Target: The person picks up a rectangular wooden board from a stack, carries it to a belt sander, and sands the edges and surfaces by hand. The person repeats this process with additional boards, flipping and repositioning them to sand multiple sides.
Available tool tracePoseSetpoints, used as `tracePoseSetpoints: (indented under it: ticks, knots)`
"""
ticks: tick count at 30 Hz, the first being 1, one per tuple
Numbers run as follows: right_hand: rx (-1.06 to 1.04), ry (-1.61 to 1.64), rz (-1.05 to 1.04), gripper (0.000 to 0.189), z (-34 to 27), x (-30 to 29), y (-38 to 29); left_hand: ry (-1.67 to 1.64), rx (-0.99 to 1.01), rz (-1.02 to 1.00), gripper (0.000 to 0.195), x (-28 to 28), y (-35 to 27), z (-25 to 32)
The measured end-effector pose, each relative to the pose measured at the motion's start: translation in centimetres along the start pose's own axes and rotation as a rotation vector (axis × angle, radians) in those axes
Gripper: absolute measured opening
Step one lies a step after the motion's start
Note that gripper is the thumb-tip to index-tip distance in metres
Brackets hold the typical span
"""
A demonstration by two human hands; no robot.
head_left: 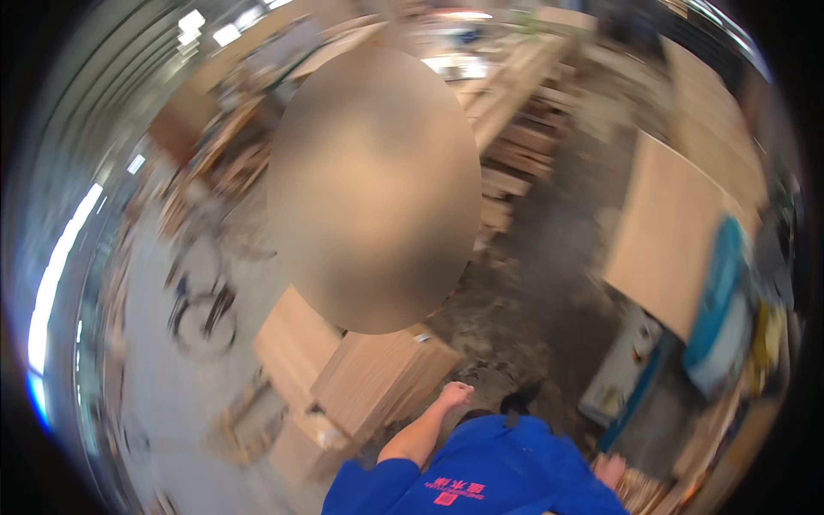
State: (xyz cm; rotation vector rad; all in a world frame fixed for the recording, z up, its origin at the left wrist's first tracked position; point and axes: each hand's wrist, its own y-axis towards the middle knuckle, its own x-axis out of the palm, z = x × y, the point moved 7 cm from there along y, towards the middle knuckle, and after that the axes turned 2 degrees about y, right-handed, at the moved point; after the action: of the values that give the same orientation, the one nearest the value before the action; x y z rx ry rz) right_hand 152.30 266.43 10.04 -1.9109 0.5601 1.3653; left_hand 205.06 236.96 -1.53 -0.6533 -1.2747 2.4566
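Observation:
My left hand (458, 394) hangs in front of my blue shirt with its fingers curled, and nothing shows in it. Closest to it is a stack of wooden boards (380, 373), just to the left; a gap of floor appears between them. My right hand (610, 468) is low beside my right hip, partly hidden by the shirt. Motion blur hides its fingers. Near that hand stands a grey and teal machine (621, 370), with a wide wood panel (669, 232) beyond it.
Long timber planks (515, 84) lie on stacked wood ahead. A bicycle (205, 315) stands on the pale floor to the left. A dark, littered floor strip (547, 270) runs between the boards and the machine. A blurred oval covers the middle of the view.

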Motion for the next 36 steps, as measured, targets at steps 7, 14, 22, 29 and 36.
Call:
tracePoseSetpoints:
  ticks: [7, 14, 22, 29, 36]
  knots:
    - [0.352, 0.109, -0.173, 0.061, -2.2, -4.3, -0.9, -0.257, 0.049, -0.208, 0.026, 7.9, 1.9, 16.4]
    - [0.421, 0.117, -0.22, 0.073, -1.6, -3.0, -1.9, -0.121, 0.151, -0.334, 0.033, 12.6, 4.2, 30.5]
    - [0.588, 0.184, -0.195, 0.073, -2.1, -3.7, -1.1, 0.056, 0.203, -0.39, 0.04, 16.3, 9.6, 43.6]
    - [0.844, 0.305, -0.273, 0.072, -3.5, -5.5, 0.9, 0.145, 0.204, -0.426, 0.043, 18.9, 17.4, 54.3]
    - [1.012, 0.425, -0.191, 0.066, -6.5, -6.0, 2.1, 0.159, 0.25, -0.462, 0.039, 23.3, 25.8, 65.3]
